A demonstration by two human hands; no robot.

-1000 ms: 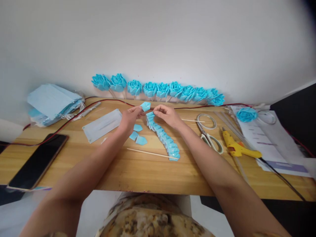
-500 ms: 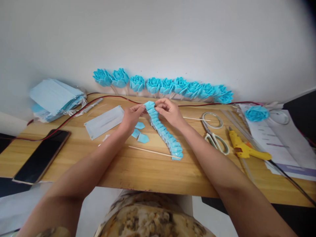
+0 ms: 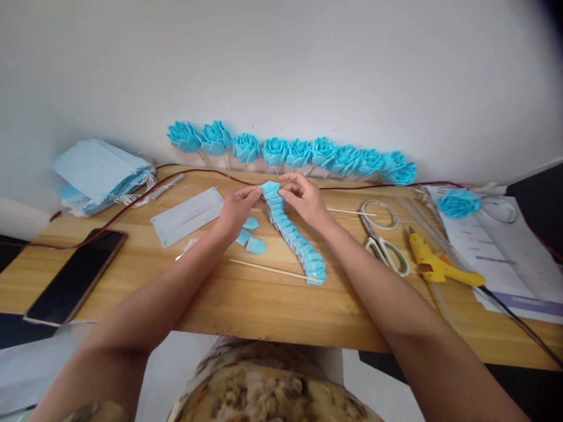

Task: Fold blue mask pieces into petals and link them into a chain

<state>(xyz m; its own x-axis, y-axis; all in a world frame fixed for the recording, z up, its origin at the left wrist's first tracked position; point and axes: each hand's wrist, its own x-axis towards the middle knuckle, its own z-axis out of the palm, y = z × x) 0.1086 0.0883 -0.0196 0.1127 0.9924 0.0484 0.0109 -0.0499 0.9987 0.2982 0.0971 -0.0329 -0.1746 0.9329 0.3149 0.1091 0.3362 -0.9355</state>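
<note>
A long strip of overlapping blue petals [image 3: 292, 233] runs diagonally over the wooden table [image 3: 264, 310]. Its far end is pinched from the left by my left hand [image 3: 240, 208], fingers closed. On the other side of that end, my right hand [image 3: 305, 199] grips it between thumb and fingers. The near end of the strip lies against a thin wooden stick [image 3: 268, 269]. Several loose blue petals [image 3: 255, 245] rest beside the strip, near my left wrist. A flat light-blue face mask [image 3: 187, 217] lies to the left of my left hand.
Blue flowers on sticks [image 3: 275, 152] lean along the wall. Scissors [image 3: 378, 243], a yellow glue gun [image 3: 440, 264], papers [image 3: 497, 252] and one blue flower [image 3: 460, 202] are at right. Stacked masks [image 3: 101, 173], a phone [image 3: 77, 275] and a red-black cable [image 3: 114, 221] are at left.
The far end of the petal strip and both hands have shifted slightly to the right. Both hands still hold it; the camera view has moved a little.
</note>
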